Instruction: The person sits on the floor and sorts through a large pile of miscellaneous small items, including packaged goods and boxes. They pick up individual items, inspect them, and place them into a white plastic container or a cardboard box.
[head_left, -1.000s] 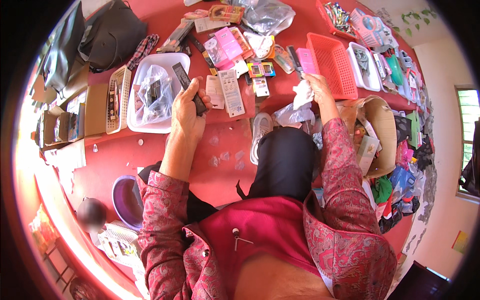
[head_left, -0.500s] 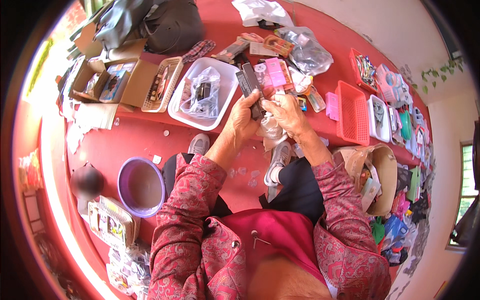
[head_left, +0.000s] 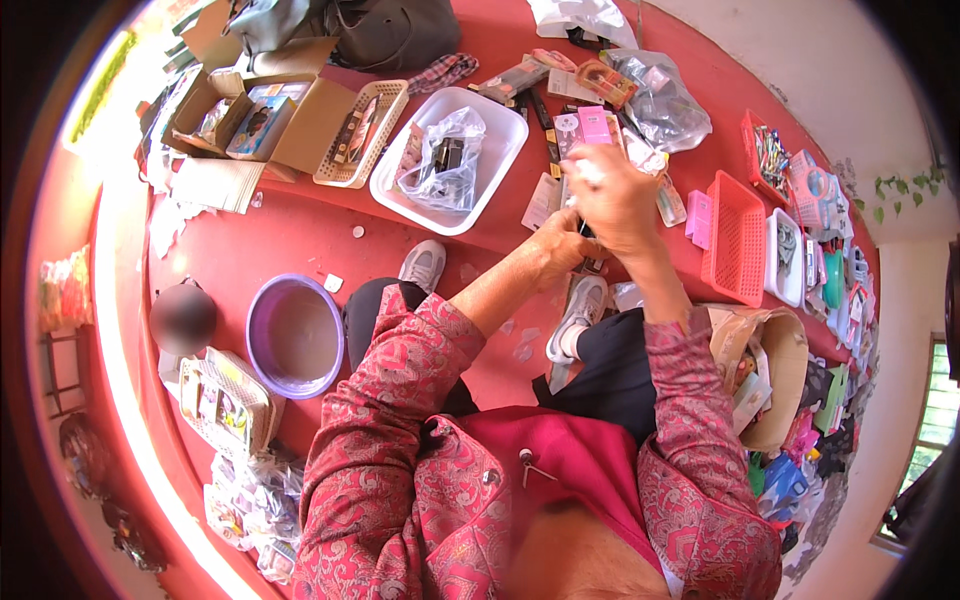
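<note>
My left hand (head_left: 562, 243) is closed around a small dark thing (head_left: 588, 230) just in front of the table edge; the fingers and my right hand hide most of it. Slightly higher and partly over it is my right hand (head_left: 618, 195), its fingers curled and smeared by motion. Something whitish (head_left: 588, 172) shows at those fingers, too blurred to name. Beside my left wrist, a pale card (head_left: 542, 200) lies at the table edge. Behind my hands are a pink box (head_left: 594, 125) and several small dark packages (head_left: 548, 130).
On the red table stand a white tub (head_left: 505, 165) with a bagged dark item, a cream basket (head_left: 392, 108), a cardboard box (head_left: 300, 135) and a red basket (head_left: 735, 240). A purple basin (head_left: 255, 340) of murky water is at lower left; an open carton (head_left: 790, 385) stands right.
The long dark box in my left hand no longer shows there. That hand has come lower, while my right hand has risen and turned over. The whole view has shifted somewhat.
</note>
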